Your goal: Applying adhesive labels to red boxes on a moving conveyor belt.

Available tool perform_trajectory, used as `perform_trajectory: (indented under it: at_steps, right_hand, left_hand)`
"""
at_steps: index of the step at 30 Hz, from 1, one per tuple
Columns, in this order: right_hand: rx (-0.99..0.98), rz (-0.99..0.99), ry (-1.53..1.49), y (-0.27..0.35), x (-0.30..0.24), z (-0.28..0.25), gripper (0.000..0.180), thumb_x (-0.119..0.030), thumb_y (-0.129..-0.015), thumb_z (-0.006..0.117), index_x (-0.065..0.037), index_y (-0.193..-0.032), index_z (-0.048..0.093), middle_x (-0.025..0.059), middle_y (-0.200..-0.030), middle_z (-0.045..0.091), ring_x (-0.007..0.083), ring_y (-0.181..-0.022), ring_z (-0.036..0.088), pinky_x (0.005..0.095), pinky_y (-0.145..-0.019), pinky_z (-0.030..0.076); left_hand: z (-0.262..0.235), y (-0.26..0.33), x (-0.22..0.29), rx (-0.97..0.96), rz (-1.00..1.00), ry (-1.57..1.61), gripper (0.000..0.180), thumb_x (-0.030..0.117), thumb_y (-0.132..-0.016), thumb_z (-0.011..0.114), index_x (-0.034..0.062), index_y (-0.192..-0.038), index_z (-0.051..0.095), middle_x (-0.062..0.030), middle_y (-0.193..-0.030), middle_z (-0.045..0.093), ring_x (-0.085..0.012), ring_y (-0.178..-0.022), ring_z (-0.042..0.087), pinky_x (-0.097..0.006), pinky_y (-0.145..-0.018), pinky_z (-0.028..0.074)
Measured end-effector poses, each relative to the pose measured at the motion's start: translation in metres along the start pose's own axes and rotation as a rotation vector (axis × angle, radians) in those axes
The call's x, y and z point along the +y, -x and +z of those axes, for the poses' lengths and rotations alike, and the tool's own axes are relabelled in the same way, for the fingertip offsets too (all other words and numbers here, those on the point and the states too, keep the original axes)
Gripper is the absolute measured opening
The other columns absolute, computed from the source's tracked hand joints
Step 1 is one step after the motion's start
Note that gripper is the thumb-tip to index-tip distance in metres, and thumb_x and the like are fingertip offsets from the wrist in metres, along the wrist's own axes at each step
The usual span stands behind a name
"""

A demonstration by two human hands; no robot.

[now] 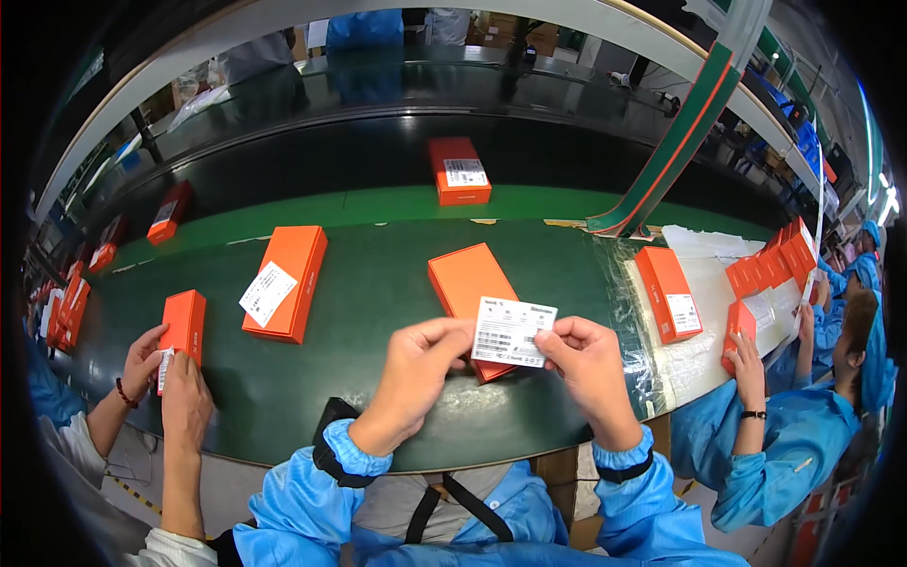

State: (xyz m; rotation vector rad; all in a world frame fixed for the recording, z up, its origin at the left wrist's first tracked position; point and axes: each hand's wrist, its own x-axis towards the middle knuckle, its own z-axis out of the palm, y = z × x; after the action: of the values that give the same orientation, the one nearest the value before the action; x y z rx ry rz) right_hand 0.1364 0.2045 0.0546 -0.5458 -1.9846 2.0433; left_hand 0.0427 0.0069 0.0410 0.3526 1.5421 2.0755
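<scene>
A white printed label (513,328) is held up in front of me, over an orange box (463,274) that lies on the green bench. My right hand (593,364) pinches the label's right edge between thumb and fingers. At its left edge, the closed thumb and fingers of my left hand (420,369) grip it too. The label covers part of the box's near end, and whether the two touch I cannot tell. Left of it lies another orange box (300,269) with a white label (268,294) set askew and overhanging its edge.
Beyond the green bench (397,255), a dark conveyor belt (331,156) carries a labelled orange box (458,170). A green post (675,142) rises at the right. Co-workers' hands (184,397) (746,364) handle boxes on both sides. Near the right one stands a labelled box (666,293).
</scene>
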Motion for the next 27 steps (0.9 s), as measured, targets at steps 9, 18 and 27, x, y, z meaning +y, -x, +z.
perform_trajectory:
  at_steps: [9, 18, 27]
  right_hand:
    - [-0.235, 0.217, 0.435, -0.059, -0.005, -0.010, 0.015, -0.013, -0.090, 0.074, 0.000, -0.087, 0.069, 0.0007, -0.071, 0.066, 0.0058, -0.057, 0.055, 0.0215, -0.053, 0.042]
    - [-0.243, 0.209, 0.426, -0.064, 0.000, -0.010, 0.017, -0.014, -0.090, 0.074, 0.002, -0.087, 0.069, 0.0014, -0.070, 0.066, 0.0061, -0.057, 0.056, 0.0219, -0.052, 0.042]
    - [-0.225, 0.204, 0.478, -0.062, -0.002, -0.008, 0.019, -0.015, -0.088, 0.076, 0.003, -0.087, 0.069, 0.0021, -0.070, 0.066, 0.0066, -0.059, 0.056, 0.0228, -0.053, 0.042]
  left_hand:
    - [-0.061, -0.040, -0.023, 0.313, 0.219, -0.313, 0.012, 0.007, -0.093, 0.065, -0.0026, -0.100, 0.065, -0.0020, -0.085, 0.066, -0.0051, -0.075, 0.057, -0.022, -0.068, 0.049]
    - [-0.044, -0.035, -0.033, 0.079, 0.172, -0.399, 0.006, 0.003, -0.093, 0.063, -0.0018, -0.096, 0.064, 0.0008, -0.085, 0.064, -0.0028, -0.076, 0.056, -0.020, -0.069, 0.047]
    - [-0.042, -0.033, -0.034, 0.080, 0.202, -0.427, 0.007, 0.005, -0.093, 0.064, -0.0021, -0.094, 0.065, 0.0007, -0.083, 0.064, -0.0031, -0.074, 0.056, -0.020, -0.068, 0.047]
